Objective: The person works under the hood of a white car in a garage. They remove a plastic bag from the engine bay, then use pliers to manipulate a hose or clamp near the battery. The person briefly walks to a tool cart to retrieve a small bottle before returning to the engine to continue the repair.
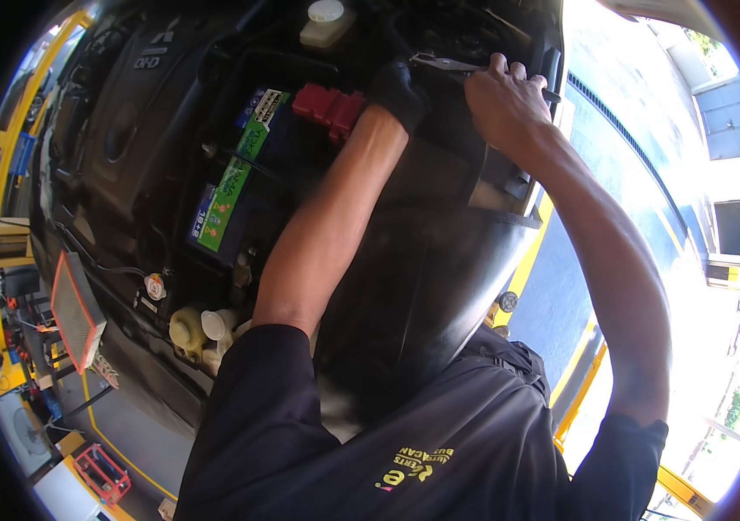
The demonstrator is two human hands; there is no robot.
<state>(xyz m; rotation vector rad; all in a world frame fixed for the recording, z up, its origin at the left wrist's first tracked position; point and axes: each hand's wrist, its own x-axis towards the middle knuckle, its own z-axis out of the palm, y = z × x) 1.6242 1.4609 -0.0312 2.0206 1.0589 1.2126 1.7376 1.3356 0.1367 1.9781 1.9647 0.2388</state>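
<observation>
My right hand (512, 104) is bare and closed around the handles of a pair of metal pliers (446, 64), near the far right edge of the engine bay. The jaws of the pliers point left, toward my left hand (398, 94). That hand wears a black glove and reaches into the dark bay just beside the jaws. Its fingers blend into the shadow, so their grip is hidden. What the jaws touch is too dark to make out. A red plastic cover (331, 108) lies left of my left wrist, beside a car battery with a green label (235, 187).
A dark engine cover (131, 104) fills the left of the bay. At the back stands a white-capped reservoir (326, 23); capped reservoirs (188, 330) sit near the front. The black fender (422, 269) curves below my arms. An orange-edged air filter (77, 308) stands at left.
</observation>
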